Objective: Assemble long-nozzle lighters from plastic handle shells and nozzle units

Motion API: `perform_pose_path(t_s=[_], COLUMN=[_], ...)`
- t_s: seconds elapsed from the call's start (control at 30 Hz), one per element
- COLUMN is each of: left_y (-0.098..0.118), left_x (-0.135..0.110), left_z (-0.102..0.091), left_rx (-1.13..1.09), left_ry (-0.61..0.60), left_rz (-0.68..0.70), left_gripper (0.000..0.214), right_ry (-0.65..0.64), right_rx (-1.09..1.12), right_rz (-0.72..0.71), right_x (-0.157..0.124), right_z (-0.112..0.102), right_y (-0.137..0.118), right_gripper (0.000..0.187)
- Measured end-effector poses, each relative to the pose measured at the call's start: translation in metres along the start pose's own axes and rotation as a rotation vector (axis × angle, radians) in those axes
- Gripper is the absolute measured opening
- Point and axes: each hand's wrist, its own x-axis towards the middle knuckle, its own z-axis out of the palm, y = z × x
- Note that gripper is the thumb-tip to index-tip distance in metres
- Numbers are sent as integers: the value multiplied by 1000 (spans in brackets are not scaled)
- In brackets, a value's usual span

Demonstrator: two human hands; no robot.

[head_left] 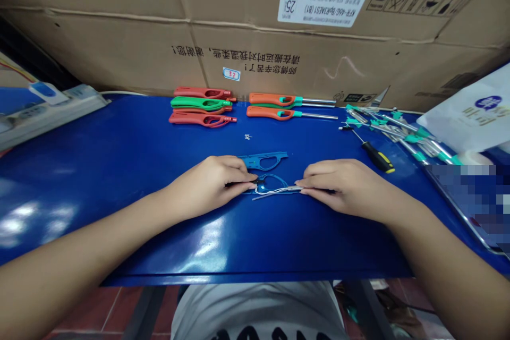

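My left hand (213, 183) is closed, its thumb and fingertips pinched at the left end of a blue lighter shell half (274, 177) that has an oval trigger opening. A small black part (260, 183) shows right beside those fingertips. My right hand (345, 188) pinches a thin grey piece (294, 188) at the shell's right end. White wires (273, 192) and a thin clear tube (261, 197) run between the two hands. Just behind lies a second blue shell half (265, 161), its left end partly covered by my left hand.
Red and green lighter bodies (203, 118) lie at the back, beside orange lighters with metal tubes (292, 113). Tiny white bits (247, 137) sit in front. Rightward are a screwdriver (376, 155), several metal tubes with teal ends (410, 138) and a white bag (470, 111). A power strip (51, 117) is left.
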Motion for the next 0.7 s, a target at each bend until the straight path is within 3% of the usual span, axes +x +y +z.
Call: perform_pose_path(t_s=[0.53, 0.7], left_y=[4, 8], left_x=[-1, -2], left_z=[0, -3], left_rx=[0, 38], left_ry=[-44, -81], left_rz=[-18, -8], left_gripper=[21, 28], right_ry=[-71, -50], right_rx=[83, 12], right_rz=[9, -20], right_x=[-3, -4], right_z=[-6, -4], right_y=[0, -1], right_gripper=[22, 24])
